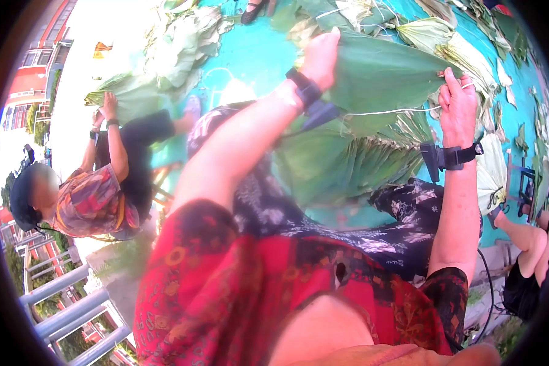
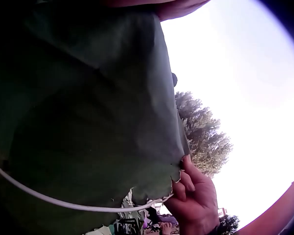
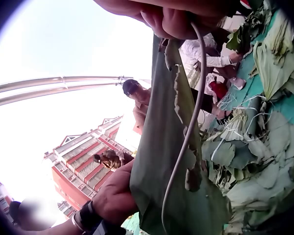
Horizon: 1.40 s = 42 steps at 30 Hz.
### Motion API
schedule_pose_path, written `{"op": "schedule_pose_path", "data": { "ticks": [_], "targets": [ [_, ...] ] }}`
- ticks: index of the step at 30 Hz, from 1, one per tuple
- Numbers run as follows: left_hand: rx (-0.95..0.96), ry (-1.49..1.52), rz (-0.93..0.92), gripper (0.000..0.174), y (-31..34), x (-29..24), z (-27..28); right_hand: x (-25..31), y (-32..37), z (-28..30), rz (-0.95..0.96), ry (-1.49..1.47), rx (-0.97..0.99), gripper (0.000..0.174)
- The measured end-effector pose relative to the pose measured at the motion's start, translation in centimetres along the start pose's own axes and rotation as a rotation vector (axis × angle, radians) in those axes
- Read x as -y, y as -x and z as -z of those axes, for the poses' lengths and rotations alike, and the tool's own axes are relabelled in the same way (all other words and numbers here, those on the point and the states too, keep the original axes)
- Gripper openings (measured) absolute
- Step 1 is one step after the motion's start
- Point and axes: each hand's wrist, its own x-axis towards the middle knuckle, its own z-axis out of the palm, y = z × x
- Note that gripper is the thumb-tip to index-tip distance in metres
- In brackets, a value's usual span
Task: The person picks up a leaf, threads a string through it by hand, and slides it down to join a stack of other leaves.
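Observation:
A large green lotus leaf [image 1: 384, 73] is stretched between my two hands, folded, with a torn, ragged edge on the right side. My left hand [image 1: 320, 58] grips its left end. Thumb and fingers of my right hand [image 1: 459, 107] pinch the right end, along with a white cord [image 1: 402, 111] that runs left under the leaf. In the left wrist view the leaf [image 2: 93, 107] fills most of the picture, with the right hand [image 2: 196, 200] at its corner. The right wrist view shows the left hand [image 3: 118, 193] at the far end of the leaf.
More green leaves [image 1: 323, 165] lie below, over my lap. Tied, pleated leaf bundles [image 1: 430, 33] and loose leaves cover the turquoise ground sheet [image 1: 238, 61]. A seated person [image 1: 97, 195] at left handles a leaf bundle. Another person's legs [image 1: 524, 244] are at right. Metal rails [image 1: 73, 311] stand at lower left.

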Motion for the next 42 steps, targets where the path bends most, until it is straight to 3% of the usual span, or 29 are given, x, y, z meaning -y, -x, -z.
{"op": "schedule_pose_path", "data": {
  "ticks": [3, 6, 9, 12, 17, 21, 24, 27, 30, 36, 39, 42],
  "targets": [
    [0.105, 0.234, 0.116, 0.021, 1.2, -1.2, -0.4, 0.2, 0.1, -0.1, 0.008, -0.010, 0.048, 0.022],
    [0.194, 0.215, 0.220, 0.028, 1.0, -1.8, -0.3, 1.4, 0.6, -0.6, 0.007, 0.012, 0.149, 0.018],
    [0.299, -0.088, 0.058, 0.029, 0.6, -1.8, 0.2, 2.0, 0.5, -0.4, 0.010, 0.029, 0.225, 0.020],
    [0.296, -0.034, 0.058, 0.035, -0.7, -0.8, 1.8, 1.8, 0.2, 0.5, 0.026, 0.073, 0.256, 0.020],
    [0.252, 0.183, 0.323, 0.048, -0.9, 0.2, 1.9, 2.1, -0.2, 1.1, 0.035, 0.091, 0.260, 0.021],
    [0.518, 0.088, 0.418, 0.054, 0.6, -2.1, 1.1, 3.2, 0.2, 1.2, 0.024, 0.185, 0.341, 0.022],
    [0.496, -0.313, 0.287, 0.048, 0.2, -0.8, 1.6, 3.4, 0.4, 1.3, 0.016, 0.237, 0.377, 0.023],
    [0.475, -0.035, 0.200, 0.034, 1.7, -1.0, 0.4, 3.5, 0.6, 1.2, 0.016, 0.251, 0.350, 0.023],
    [0.377, 0.015, 0.151, 0.025, 1.4, -1.7, 0.3, 3.5, 0.6, 1.2, 0.006, 0.237, 0.262, 0.022],
    [0.522, -0.217, -0.090, 0.030, 1.6, -3.0, 0.3, 3.2, 0.5, 1.3, 0.003, 0.209, 0.298, 0.021],
    [0.378, -0.350, -0.181, 0.030, 0.7, -2.1, 0.4, 3.4, 0.8, 1.1, -0.002, 0.220, 0.321, 0.021],
    [0.326, -0.307, -0.131, 0.028, 0.2, -2.3, 0.7, 3.4, 0.8, 1.0, -0.009, 0.219, 0.330, 0.020]
  ]
}}
